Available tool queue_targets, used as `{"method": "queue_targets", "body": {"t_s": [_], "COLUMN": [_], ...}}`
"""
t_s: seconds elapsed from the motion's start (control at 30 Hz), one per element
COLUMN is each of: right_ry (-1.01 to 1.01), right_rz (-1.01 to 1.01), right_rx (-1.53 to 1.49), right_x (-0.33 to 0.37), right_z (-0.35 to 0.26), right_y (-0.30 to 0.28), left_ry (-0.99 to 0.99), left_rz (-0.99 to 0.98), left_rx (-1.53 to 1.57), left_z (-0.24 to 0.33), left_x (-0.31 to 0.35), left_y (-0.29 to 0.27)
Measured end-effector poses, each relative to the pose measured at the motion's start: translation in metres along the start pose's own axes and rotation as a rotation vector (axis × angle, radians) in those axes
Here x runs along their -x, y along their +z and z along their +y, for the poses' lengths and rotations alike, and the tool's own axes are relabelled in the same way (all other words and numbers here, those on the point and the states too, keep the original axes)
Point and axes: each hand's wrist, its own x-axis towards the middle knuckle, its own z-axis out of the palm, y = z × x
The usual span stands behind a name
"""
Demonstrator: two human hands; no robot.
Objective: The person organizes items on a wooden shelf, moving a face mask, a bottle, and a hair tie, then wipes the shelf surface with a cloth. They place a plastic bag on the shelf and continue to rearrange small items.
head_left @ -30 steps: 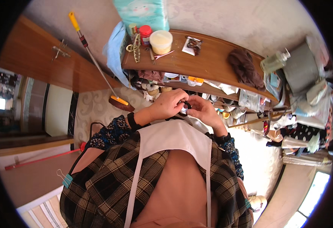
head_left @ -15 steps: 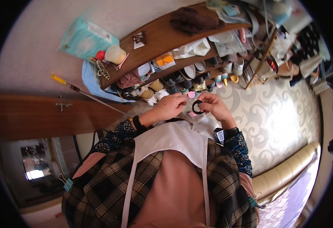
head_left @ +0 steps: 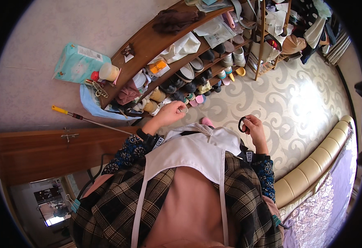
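My right hand (head_left: 256, 129) pinches a thin black ring (head_left: 240, 124) by its side, between thumb and fingers. The ring hangs in the air to the right of my white apron (head_left: 189, 145). My left hand (head_left: 169, 115) is held up in front of the shoe shelves, its fingers curled together. A small pale spot shows at its fingertips, too small to make out. A wide gap lies between the two hands. Both wrists carry black bands.
A brown shoe rack (head_left: 141, 43) holds shoes, bags and a dark brown cloth (head_left: 177, 20). A turquoise package (head_left: 80, 64) stands at its left end, above a yellow-handled pole (head_left: 86, 120). At right are a patterned floor (head_left: 280, 95) and a bed with a padded beige edge (head_left: 313, 161).
My hands have drawn apart: the left has gone left, and the right has gone right with the black ring. The view has turned, so the rack sits further left.
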Motion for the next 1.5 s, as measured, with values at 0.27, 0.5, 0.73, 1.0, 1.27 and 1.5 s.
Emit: {"method": "queue_targets", "body": {"t_s": [0.27,0.5,0.73,1.0,1.27,1.5], "right_ry": [-0.081,-0.087,-0.124,-0.439,-0.494,-0.331], "right_rz": [-0.067,-0.103,-0.148,-0.139,0.089,0.376], "right_rx": [0.048,0.077,0.063,0.038,-0.306,-0.384], "right_x": [-0.018,-0.035,-0.055,-0.112,-0.239,-0.368], "right_z": [0.004,0.002,-0.011,-0.067,-0.169,-0.212], "right_y": [0.004,0.008,0.023,0.039,0.106,0.159], "left_ry": [0.001,-0.116,-0.163,-0.198,-0.244,-0.281], "left_rz": [-0.078,-0.011,0.05,0.009,-0.069,-0.065], "left_rx": [-0.022,0.047,0.078,0.025,-0.033,-0.037], "left_z": [-0.025,-0.041,-0.07,-0.084,-0.093,-0.137], "left_x": [0.009,0.026,0.047,0.052,0.066,0.068], "left_y": [0.009,0.005,0.01,0.015,-0.013,-0.031]}}
